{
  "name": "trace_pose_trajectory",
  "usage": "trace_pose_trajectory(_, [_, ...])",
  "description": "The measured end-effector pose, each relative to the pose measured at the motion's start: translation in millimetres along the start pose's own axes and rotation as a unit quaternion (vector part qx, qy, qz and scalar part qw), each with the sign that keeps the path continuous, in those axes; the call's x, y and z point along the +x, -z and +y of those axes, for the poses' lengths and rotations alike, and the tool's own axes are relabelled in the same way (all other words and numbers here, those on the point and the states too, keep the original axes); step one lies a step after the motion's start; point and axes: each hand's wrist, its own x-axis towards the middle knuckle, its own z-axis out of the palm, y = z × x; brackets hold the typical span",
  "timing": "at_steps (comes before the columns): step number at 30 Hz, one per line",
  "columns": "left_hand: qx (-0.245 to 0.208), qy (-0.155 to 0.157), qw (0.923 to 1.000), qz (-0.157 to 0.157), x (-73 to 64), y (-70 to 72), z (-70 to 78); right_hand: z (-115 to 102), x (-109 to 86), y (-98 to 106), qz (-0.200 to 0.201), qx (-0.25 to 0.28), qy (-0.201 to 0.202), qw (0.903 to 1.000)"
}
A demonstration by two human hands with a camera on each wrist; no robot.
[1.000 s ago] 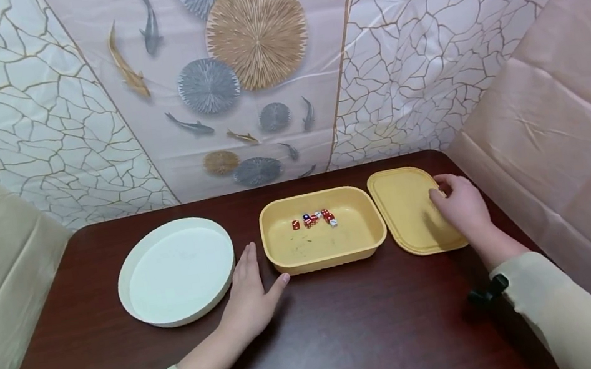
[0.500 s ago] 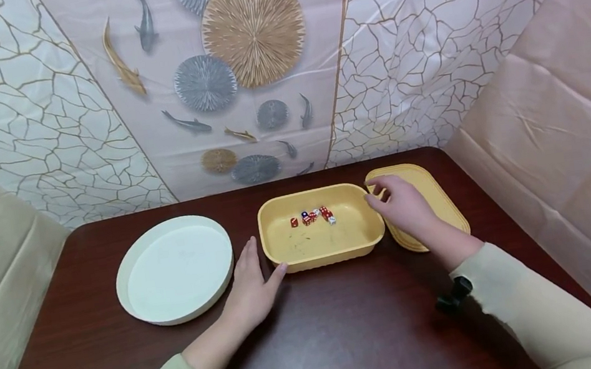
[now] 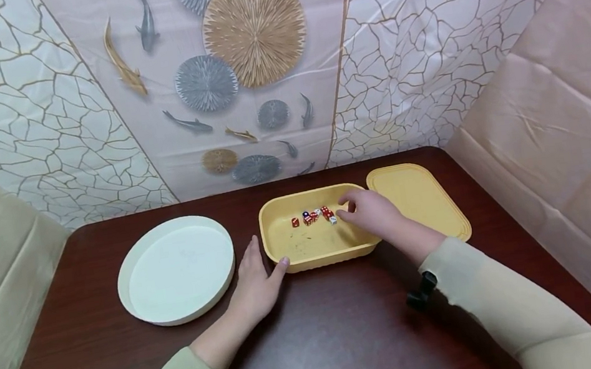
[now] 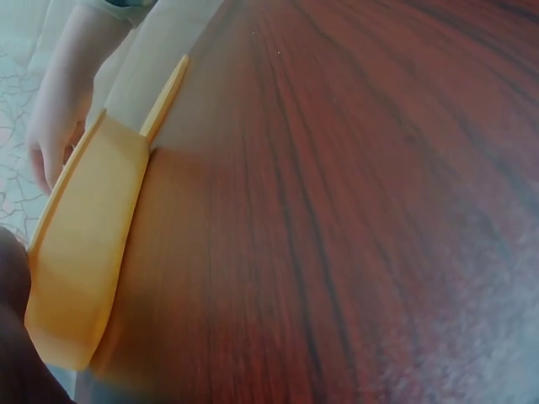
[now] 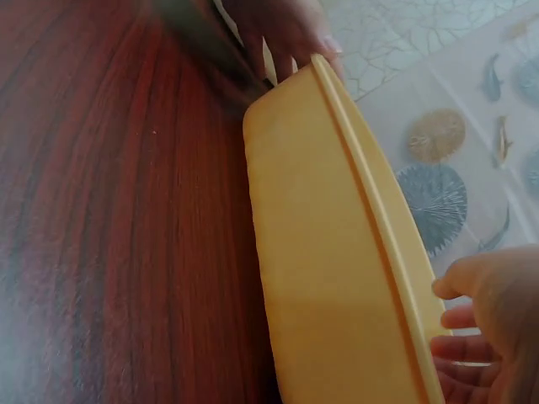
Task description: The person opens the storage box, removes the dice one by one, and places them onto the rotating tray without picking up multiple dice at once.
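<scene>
A yellow rectangular tub (image 3: 334, 259) stands on the dark wooden table (image 3: 322, 332). Inside it lie several small dice (image 3: 311, 216), mostly red, with white and blue ones among them. My left hand (image 3: 254, 291) rests at the tub's left end, fingers straight, thumb at the front left corner. Over the right part of the tub is my right hand (image 3: 370, 212), its fingers loosely bent near the dice with nothing visible between them. In the right wrist view, the right hand's fingers (image 5: 459, 345) hang over the rim, and the tub's wall (image 5: 320, 227) hides the dice.
A flat yellow lid (image 3: 416, 193) lies just right of the tub, partly behind the right forearm. To the left, beside the left hand, sits a round white tray (image 3: 177, 267). Patterned cloth (image 3: 257, 32) hangs behind the table, with plain cloth on both sides.
My right hand has moved left from the lid, past the tub's right rim, to above the dice. The lid lies where it was. My left hand has stayed at the tub's left end.
</scene>
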Motion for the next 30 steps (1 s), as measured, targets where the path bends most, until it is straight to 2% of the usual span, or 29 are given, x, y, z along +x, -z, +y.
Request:
trace_pose_trajectory(5, [-0.003,0.006,1.0,-0.001,3.2,-1.9,-4.7,-7.5,12.5,-10.4,-0.042,-0.039,-0.019,0.9982])
trace_pose_trajectory(11, [0.001,0.001,1.0,-0.008,5.9,-2.2,-5.6,-12.8,23.4,-18.4,-0.082,-0.062,-0.055,0.9932])
trace_pose_trajectory(19, [0.008,-0.009,0.9999,-0.011,8.6,-2.0,-4.6,-11.0,33.8,-24.2,-0.094,-0.083,-0.068,0.9898])
trace_pose_trajectory(30, [0.01,-0.006,0.9998,-0.016,7.0,-2.2,-1.0,-12.3,33.7,-29.1,-0.098,-0.093,-0.067,0.9886])
